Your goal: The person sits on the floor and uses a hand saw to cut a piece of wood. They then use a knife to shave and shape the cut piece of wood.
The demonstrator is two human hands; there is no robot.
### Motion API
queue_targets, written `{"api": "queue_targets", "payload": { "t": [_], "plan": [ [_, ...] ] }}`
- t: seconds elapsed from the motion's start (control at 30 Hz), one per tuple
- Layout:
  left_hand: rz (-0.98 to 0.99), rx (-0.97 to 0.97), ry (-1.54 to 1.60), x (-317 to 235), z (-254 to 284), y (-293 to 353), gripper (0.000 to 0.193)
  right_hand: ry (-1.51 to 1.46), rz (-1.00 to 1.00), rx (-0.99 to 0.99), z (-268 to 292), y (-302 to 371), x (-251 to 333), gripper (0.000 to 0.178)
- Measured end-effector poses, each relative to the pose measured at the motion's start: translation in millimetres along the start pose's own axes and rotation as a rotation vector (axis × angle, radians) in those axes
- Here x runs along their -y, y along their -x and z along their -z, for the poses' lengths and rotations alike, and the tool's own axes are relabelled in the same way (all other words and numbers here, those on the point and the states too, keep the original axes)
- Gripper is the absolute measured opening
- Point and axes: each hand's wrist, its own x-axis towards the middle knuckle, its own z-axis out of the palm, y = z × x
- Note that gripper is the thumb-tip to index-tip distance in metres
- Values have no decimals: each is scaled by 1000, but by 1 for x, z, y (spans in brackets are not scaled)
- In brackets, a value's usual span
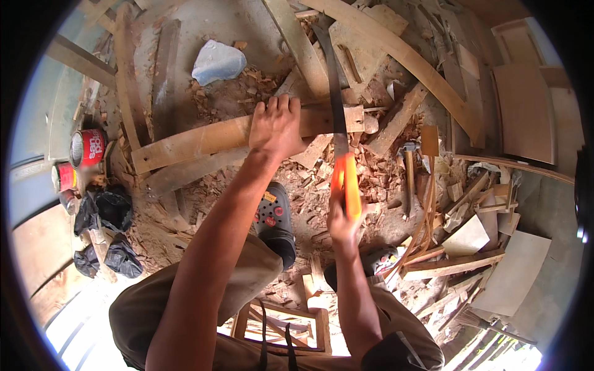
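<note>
A long wooden board [204, 141] lies slantwise in front of me, its right end higher in the picture. My left hand [276, 128] presses on it right of its middle, fingers curled over the far edge. My right hand [344, 217] is closed round the orange handle of a handsaw [338, 105]. Its long dark blade points away from me and crosses the board close to the right end. Whether the blade has cut into the wood cannot be made out. Another plank [192, 170] lies along the board's near side.
Wood chips [309, 198] litter the ground round my shoes. A pale stone block [218, 62] lies beyond the board, a hammer [409, 185] to the right. Red cans [88, 148] and black plastic bags [111, 210] stand left. Planks and offcuts [467, 238] crowd the right side.
</note>
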Motion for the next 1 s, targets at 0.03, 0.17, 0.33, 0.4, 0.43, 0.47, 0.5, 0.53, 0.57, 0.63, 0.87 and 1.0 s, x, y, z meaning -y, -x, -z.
{"api": "queue_targets", "payload": {
  "t": [0.03,0.17,0.33,0.4,0.43,0.47,0.5,0.53,0.57,0.63,0.87,1.0],
  "plan": [
    [9,42,-5,3,-1,6,81,87,-15,41,14,32,5,9],
    [11,128,-11,-3,2,-2,82,197,28,66,74,106,8,30],
    [13,106,38,0,2,3,83,-205,-170,37,10,-12,0,15],
    [17,97,62,-4,5,-4,80,-127,-116,52,-2,-24,11,11],
    [16,112,44,-2,5,-4,80,-73,-61,41,-7,-21,14,8],
    [14,126,28,0,5,-4,80,-26,-165,57,6,4,15,10],
    [18,151,9,6,3,1,80,-1,-133,72,19,34,25,20],
    [21,158,9,6,2,2,81,33,-89,64,36,65,23,21],
    [22,167,7,3,4,3,82,85,-44,49,51,97,16,22],
    [16,170,25,-2,6,-3,83,160,0,-7,77,136,-4,25],
    [-17,9,-19,-1,-13,1,81,-124,-85,19,-9,-27,9,6],
    [14,104,-42,-1,0,4,80,124,33,110,51,76,-1,28]
  ]
}}
